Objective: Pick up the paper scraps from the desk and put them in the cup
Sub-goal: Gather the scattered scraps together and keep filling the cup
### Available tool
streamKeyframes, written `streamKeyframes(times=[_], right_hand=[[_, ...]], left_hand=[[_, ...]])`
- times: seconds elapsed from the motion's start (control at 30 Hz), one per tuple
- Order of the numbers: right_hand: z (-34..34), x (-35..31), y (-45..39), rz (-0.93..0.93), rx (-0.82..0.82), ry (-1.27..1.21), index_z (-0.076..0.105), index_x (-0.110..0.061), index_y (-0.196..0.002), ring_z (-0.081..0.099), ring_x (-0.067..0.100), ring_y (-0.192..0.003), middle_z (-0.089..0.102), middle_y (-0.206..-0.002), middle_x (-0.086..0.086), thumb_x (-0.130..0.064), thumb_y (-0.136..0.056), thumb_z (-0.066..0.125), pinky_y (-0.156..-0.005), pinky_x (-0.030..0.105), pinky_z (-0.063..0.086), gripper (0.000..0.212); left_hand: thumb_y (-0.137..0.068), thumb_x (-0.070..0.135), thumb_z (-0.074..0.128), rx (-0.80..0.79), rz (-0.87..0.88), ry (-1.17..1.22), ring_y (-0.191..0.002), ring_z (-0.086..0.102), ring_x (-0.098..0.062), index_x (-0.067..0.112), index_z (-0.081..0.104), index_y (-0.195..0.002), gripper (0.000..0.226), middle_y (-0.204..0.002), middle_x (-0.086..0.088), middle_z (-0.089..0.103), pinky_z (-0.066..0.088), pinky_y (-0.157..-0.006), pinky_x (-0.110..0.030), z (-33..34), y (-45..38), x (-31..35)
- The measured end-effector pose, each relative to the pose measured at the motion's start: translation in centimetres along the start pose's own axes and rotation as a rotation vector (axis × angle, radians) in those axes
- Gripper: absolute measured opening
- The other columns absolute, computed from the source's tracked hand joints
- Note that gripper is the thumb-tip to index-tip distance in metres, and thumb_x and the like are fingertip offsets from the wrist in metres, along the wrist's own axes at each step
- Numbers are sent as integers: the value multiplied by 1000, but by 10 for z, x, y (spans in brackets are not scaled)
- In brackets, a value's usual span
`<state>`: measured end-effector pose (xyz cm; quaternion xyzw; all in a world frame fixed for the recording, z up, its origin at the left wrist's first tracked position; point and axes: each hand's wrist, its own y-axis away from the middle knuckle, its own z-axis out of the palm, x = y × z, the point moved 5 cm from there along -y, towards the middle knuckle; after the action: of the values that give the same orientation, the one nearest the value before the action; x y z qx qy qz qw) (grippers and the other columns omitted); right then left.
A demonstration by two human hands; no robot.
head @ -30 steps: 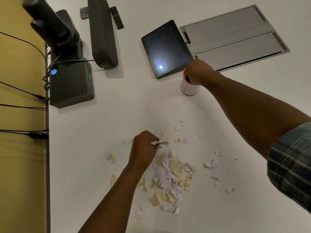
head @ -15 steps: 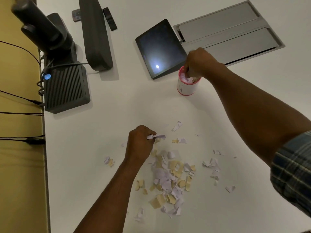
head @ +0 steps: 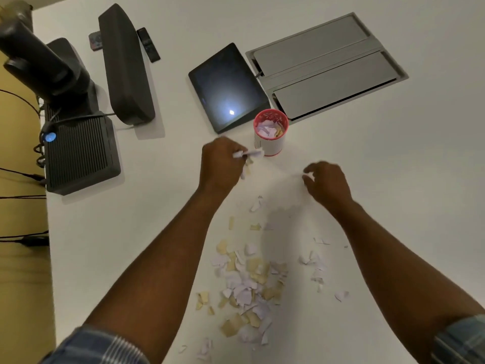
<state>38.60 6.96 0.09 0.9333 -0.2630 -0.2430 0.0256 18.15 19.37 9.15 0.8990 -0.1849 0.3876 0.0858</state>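
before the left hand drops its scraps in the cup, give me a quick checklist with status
1. Left hand grips paper scraps: ok.
2. Left hand over the cup mouth: not ok, it is beside the cup, on its left.
3. Cup upright, mouth unobstructed: ok.
4. Room in the cup: ok, scraps lie below the rim.
5. Right hand clear of the cup: ok, and it holds nothing.
6. Desk cleared: not ok, the scrap pile remains.

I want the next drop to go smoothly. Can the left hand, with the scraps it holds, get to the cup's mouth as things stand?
Probably yes. The left hand holds scraps just left of the cup, whose mouth is uncovered, and the right hand sits nearer the person, out of the way.
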Motion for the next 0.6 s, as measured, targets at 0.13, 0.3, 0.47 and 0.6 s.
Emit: streamKeyframes(times=[0.13, 0.3, 0.47, 0.6], right_hand=[[26, 27, 20, 25, -101, 44, 60, -12, -123, 46, 28, -124, 50, -139, 7, -31, -89, 61, -95, 38, 44, 39], [47, 30, 26, -4, -198, 152, 33, -23, -146, 17, 23, -145, 19, -158, 3, -43, -93, 53, -107, 42, 35, 60], [68, 35, 35, -38, -217, 195, -4, -30, -151, -14, 18, -146, -16, -159, -2, -57, -97, 19, -120, 36, 1, 64], [76, 37, 36, -27, -151, 250, -15, -32, -149, -24, 13, -143, -24, -157, -5, -65, -92, 2, -118, 35, -7, 68]], left_hand=[[-82, 13, 67, 0, 136, -161, -68, 66, -17, 6, 76, -82, 11, -72, -9, 71, 55, -68, -26, 21, -49, 34], [-80, 17, 72, -93, 203, -371, -85, 66, -25, 1, 68, -95, 22, -91, -15, 68, 49, -70, -25, 61, -86, 52], [-78, 24, 74, -266, 262, -583, -96, 64, -33, -1, 63, -106, 39, -105, -19, 66, 50, -81, -35, 94, -101, 54], [-72, 18, 79, -339, 318, -777, -95, 64, -34, -1, 63, -109, 44, -106, -21, 64, 52, -81, -38, 107, -108, 51]])
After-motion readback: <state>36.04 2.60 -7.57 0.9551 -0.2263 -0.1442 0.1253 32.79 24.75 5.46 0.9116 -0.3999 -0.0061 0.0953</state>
